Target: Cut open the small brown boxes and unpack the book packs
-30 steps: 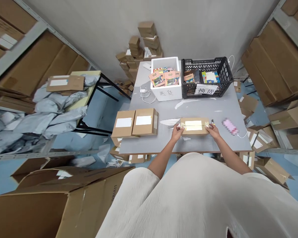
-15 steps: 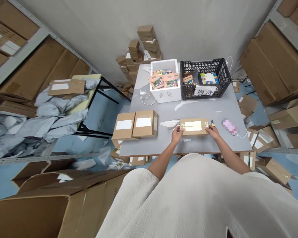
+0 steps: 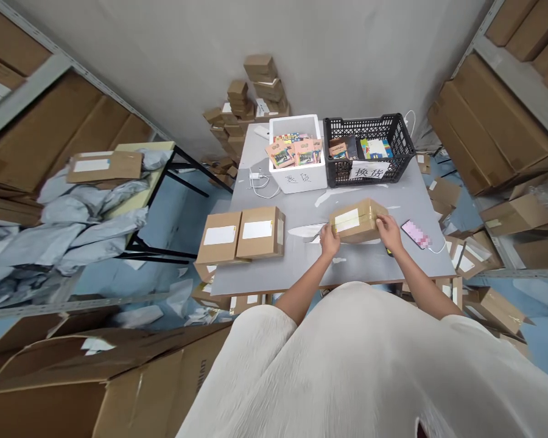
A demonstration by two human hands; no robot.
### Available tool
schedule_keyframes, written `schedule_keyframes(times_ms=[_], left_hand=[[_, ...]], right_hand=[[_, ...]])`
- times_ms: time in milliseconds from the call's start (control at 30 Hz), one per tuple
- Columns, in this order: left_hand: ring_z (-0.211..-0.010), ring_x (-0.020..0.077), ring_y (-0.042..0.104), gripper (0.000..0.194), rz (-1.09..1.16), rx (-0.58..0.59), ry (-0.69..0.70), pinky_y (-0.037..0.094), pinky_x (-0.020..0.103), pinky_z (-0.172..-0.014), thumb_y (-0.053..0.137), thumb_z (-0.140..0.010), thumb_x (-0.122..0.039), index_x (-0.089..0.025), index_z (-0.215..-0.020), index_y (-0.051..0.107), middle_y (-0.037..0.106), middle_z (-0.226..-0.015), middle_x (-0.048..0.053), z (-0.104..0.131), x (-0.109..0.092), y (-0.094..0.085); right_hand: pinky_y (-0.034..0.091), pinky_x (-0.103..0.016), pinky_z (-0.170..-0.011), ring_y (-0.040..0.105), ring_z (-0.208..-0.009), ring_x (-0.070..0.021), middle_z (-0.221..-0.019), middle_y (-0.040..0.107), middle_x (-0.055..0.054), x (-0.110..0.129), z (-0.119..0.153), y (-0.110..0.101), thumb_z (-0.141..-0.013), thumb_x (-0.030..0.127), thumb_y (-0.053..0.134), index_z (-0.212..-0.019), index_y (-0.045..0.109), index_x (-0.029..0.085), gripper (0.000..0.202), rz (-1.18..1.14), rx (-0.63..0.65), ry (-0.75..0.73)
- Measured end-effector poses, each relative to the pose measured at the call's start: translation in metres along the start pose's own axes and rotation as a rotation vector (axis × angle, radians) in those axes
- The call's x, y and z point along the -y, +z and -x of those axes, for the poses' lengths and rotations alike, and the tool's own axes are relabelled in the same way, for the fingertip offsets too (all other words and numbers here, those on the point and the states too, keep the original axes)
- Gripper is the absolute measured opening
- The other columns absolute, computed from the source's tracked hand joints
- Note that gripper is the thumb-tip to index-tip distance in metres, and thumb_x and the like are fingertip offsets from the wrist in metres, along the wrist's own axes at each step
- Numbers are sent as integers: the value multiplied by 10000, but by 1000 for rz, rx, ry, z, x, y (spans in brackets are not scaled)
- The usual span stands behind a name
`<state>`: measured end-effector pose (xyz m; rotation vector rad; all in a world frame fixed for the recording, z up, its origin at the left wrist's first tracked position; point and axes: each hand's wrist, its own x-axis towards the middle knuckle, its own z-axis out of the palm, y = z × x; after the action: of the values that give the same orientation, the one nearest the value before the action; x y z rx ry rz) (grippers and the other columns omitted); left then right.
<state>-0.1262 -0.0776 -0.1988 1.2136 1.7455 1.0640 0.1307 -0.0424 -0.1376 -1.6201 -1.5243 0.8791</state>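
A taped cardboard box with a white label is held between my two hands over the grey table, tilted with its right end raised. My left hand grips its left end near the lower corner. At the right end, the fingers of my right hand press on the box side. Two labelled cardboard boxes, a left one and a right one, sit side by side on the table's left part. A phone on a white cable lies right of my right hand.
Behind stand a white bin of booklets and a black crate. Grey parcels lie on the left, near a large open carton. Shelves with cartons line the right side. Small boxes are stacked by the wall.
The held box has turned and its right end has risen, with both hands still on it. The view has shifted slightly, and the phone's screen now shows more clearly.
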Motion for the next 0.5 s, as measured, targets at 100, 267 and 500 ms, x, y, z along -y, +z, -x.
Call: schedule_keyframes(times_ms=[100, 267, 500], left_hand=[[-1522, 310, 516, 420, 5, 26, 156, 369, 502, -1326, 590, -1081, -348, -258, -1487, 647, 607, -1547, 151, 6, -21, -4], [-1589, 335, 432, 437, -76, 48, 331, 317, 508, -1354, 600, -1099, -465, -287, -1488, 692, 513, -1663, 129, 10, -55, -13], [-1541, 342, 469, 385, -194, -22, 275, 330, 537, -1335, 546, -1115, -424, -268, -1403, 748, 533, -1615, 158, 6, -34, -53]], right_hand=[[377, -582, -1306, 604, -1427, -344, -1449, 739, -90, 16, 6, 15, -1068, 573, 519, -1299, 801, 305, 453, 49, 69, -92], [340, -587, -1325, 558, -1496, -339, -1550, 697, -58, 33, 15, 41, -1051, 459, 547, -1348, 796, 341, 405, 85, 266, -258], [329, -653, -1311, 459, -1559, -416, -1669, 546, -160, 23, 15, 61, -915, 602, 715, -1511, 668, 278, 680, 119, 98, -22]])
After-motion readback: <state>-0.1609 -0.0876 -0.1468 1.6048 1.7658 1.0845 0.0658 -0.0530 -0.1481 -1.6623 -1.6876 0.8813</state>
